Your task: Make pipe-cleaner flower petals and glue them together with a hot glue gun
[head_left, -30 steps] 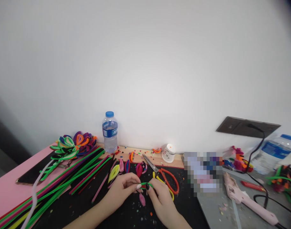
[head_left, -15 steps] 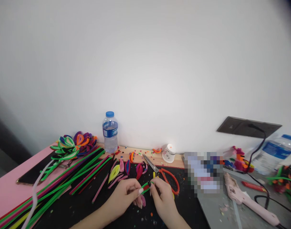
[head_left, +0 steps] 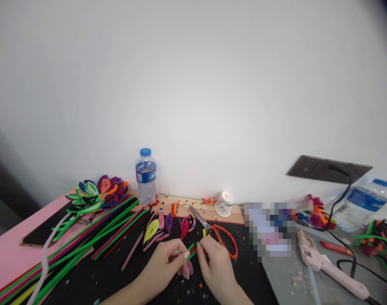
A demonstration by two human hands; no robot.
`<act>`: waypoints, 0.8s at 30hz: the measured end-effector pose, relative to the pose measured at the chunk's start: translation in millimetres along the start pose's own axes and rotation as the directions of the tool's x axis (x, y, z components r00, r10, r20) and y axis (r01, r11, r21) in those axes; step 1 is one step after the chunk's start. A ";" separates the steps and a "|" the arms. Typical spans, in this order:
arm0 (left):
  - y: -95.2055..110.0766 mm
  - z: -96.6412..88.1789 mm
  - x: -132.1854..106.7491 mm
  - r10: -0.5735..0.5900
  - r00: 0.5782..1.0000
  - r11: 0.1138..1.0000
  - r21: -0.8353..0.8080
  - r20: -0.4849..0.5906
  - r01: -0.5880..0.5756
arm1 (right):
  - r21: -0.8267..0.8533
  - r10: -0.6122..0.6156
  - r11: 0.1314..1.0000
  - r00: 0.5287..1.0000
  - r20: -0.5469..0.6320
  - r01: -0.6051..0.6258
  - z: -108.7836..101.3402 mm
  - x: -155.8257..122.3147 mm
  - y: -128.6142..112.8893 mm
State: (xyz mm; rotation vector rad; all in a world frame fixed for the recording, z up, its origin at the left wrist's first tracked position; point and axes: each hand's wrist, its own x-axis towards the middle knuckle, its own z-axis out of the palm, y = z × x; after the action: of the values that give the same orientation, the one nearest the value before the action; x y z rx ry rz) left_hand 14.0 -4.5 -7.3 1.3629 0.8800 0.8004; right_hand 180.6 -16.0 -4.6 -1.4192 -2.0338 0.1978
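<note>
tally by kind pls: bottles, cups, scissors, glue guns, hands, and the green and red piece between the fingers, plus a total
Bottles: 2 (left bottle, right bottle)
Paper cup: 1
Scissors: 1
Pink glue gun: 1
Hands: 2 (left hand, right hand)
Green and red piece: 1
Total: 8

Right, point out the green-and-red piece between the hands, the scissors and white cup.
Green-and-red piece (head_left: 192, 250): head view, exposed middle.
Scissors (head_left: 200, 218): head view, metal blades.
White cup (head_left: 223, 205): head view, side wall.
</note>
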 end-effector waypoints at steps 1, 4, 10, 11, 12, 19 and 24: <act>-0.8 -0.3 0.2 -0.008 1.000 1.000 0.000 0.008 0.008 | 0.040 0.020 0.999 1.000 0.011 -0.020 -1.0 1.6 0.3; -3.8 -0.6 1.3 -0.040 0.998 0.999 -0.028 0.045 0.041 | 0.168 0.051 0.984 0.996 0.071 -0.062 -3.9 6.3 0.5; -8.4 -0.1 2.4 -0.064 0.996 0.998 0.003 0.068 0.064 | 0.211 0.038 0.975 0.986 0.165 -0.073 -2.1 4.5 -1.1; -8.8 -0.1 2.2 -0.064 0.996 0.998 0.009 0.063 0.064 | 0.189 0.024 0.980 0.986 0.163 -0.056 -0.9 3.3 -1.2; -9.0 0.0 2.0 -0.067 0.996 0.998 0.010 0.060 0.067 | 0.157 0.006 0.987 0.988 0.156 -0.031 0.4 2.3 -1.3; -9.0 2.2 1.7 -0.059 0.998 0.998 0.034 -0.001 0.059 | -0.123 -0.174 0.975 0.982 0.080 0.183 5.6 2.1 -1.9; -11.9 2.1 1.2 -0.025 1.000 1.000 0.019 0.001 0.025 | -0.153 -0.183 0.969 0.979 0.095 0.196 2.7 3.5 -1.4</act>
State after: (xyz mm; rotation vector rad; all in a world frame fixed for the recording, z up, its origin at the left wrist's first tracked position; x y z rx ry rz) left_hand 16.1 -5.1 -19.2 1.3659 0.9042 0.7737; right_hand 177.2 -12.8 -4.6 -1.3195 -2.2812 0.0076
